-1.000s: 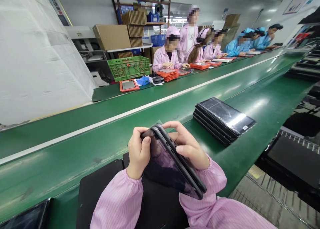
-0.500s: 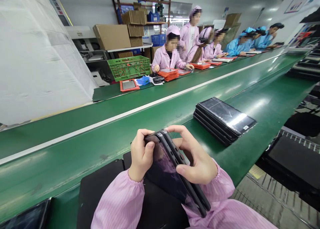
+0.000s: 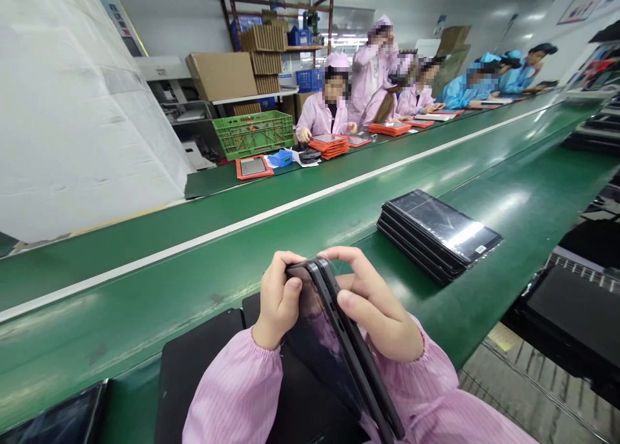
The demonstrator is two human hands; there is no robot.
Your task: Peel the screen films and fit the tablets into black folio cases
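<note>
Two black tablets stand tilted on edge, face against back, in front of me. My left hand (image 3: 279,302) grips the left tablet (image 3: 322,347) at its upper edge, thumb on the glossy screen. Around the right tablet (image 3: 365,360) is my right hand (image 3: 380,305), its thumb on the side edge and fingers behind it. A narrow gap shows between the two tablets near the top. Below them lie flat black panels (image 3: 198,373), partly hidden by my sleeves.
A stack of black tablets (image 3: 436,231) sits right of my hands on the green bench. Another dark tablet (image 3: 58,415) lies at lower left. Beyond a white strip (image 3: 203,242), co-workers sit near orange-framed tablets (image 3: 329,147) and a green crate (image 3: 254,134). More black panels (image 3: 576,308) stand at right.
The two tablets have shifted slightly downward and stand more upright. My right thumb has moved up along the right tablet's edge. Across the bench, a standing co-worker has raised their hands.
</note>
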